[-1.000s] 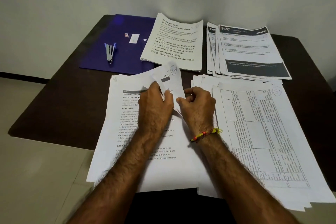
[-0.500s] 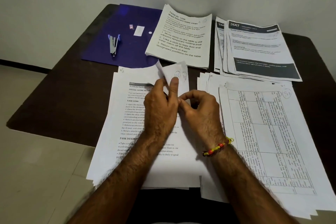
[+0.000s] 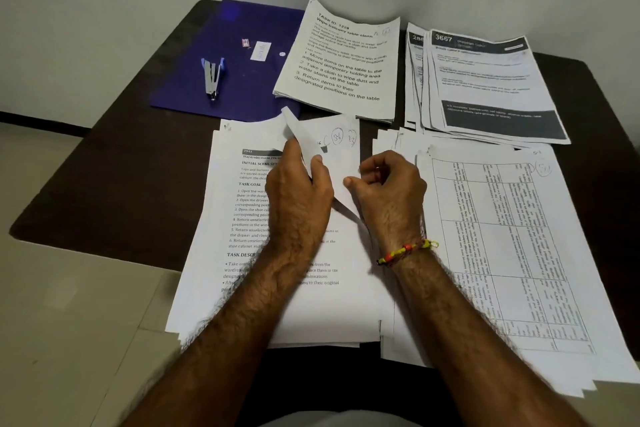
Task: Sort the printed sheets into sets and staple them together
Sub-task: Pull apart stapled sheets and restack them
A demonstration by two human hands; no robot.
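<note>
Both hands meet over the near-left stack of printed sheets [image 3: 242,218], the one headed with task-goal text, on the dark table [image 3: 114,163]. The left hand [image 3: 298,194] pinches a lifted sheet [image 3: 337,149] between thumb and fingers, its corner curled up and folded over, with handwritten circled numbers showing near its top edge. The right hand [image 3: 388,191] sits just beside it, fingers curled in, thumb tip pointing at the lifted sheet's lower edge; whether it actually grips the paper, I cannot tell. A beaded bracelet [image 3: 407,251] in red and yellow circles the right wrist.

To the right lies a fanned pile of table-printed sheets [image 3: 502,253], running from mid-table to the near edge, a circled mark at its far-right corner. Far right, a spread of dark-banded sheets [image 3: 485,87] headed 3667. Far centre, a curled set of large-type sheets [image 3: 341,62] titled for a balcony table clean, its left edge resting on the blue folder [image 3: 194,80]. And there on that folder, far left, well apart from both hands, lies the stapler [image 3: 212,78], untouched, with a small white label [image 3: 260,51] and a tiny staple box [image 3: 245,43] just beyond it
</note>
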